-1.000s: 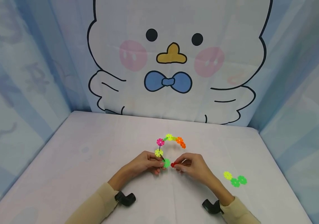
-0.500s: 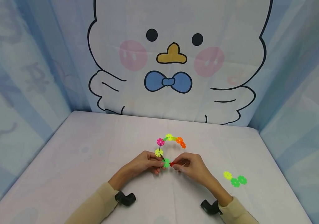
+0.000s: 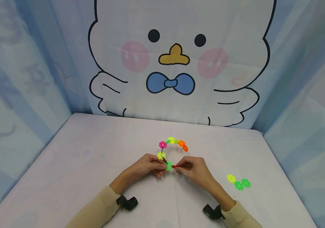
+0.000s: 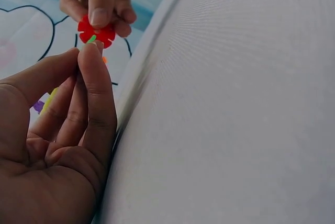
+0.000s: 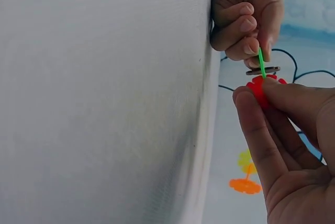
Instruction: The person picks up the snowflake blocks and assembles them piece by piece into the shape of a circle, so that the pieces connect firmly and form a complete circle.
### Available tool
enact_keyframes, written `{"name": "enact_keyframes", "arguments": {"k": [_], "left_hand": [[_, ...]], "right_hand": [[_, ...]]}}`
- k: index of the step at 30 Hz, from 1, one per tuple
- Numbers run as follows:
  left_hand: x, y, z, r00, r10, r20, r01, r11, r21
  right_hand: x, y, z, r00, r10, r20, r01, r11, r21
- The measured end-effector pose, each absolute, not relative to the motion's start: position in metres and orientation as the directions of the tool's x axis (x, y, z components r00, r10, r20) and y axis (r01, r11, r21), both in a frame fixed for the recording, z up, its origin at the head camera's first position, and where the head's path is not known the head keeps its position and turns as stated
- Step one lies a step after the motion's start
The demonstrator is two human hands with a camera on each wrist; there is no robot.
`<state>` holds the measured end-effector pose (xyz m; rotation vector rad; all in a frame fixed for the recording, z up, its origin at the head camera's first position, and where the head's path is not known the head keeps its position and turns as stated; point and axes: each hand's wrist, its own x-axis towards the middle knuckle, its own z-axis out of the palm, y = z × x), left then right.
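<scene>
A person's left hand (image 3: 151,164) pinches a green slotted flower disc (image 3: 169,166) between thumb and fingers, while the right hand (image 3: 192,166), fingertips closed on a red flower disc (image 4: 105,36), brings it edge to edge with the green one above the table's near half. The hands stand just apart, the two discs between them; whether the slots have engaged cannot be told. From the green piece, a chain arcs away from the person over the white tabletop (image 3: 108,136): a dark disc (image 5: 269,70) seen on edge, a yellow disc (image 3: 161,155), a magenta disc (image 3: 163,144), a second yellow disc (image 3: 171,140) amid bits of green, and a pair of orange discs (image 3: 183,146) at the far end. Beyond the right hand, a loose yellow disc (image 3: 231,178) lies close beside two loose green discs (image 3: 242,184). Beige sleeves (image 3: 96,205) and black wrist-worn devices (image 3: 127,202) frame the work, before a backdrop printed with a white cartoon bird in a blue bow tie (image 3: 170,83).
</scene>
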<state>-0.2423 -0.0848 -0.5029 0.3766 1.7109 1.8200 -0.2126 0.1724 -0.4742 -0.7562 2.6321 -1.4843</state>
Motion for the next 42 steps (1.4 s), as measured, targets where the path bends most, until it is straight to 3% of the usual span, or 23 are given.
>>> {"name": "enact_keyframes", "arguments": {"k": [42], "left_hand": [[-0.241,-0.083,-0.503,-0.782,0.573,-0.246,-0.294,0.009,0.956]], "right_hand": [[-0.207,0.162,-0.476,-0.856,-0.402,0.324,-0.494,0.453,-0.742]]}}
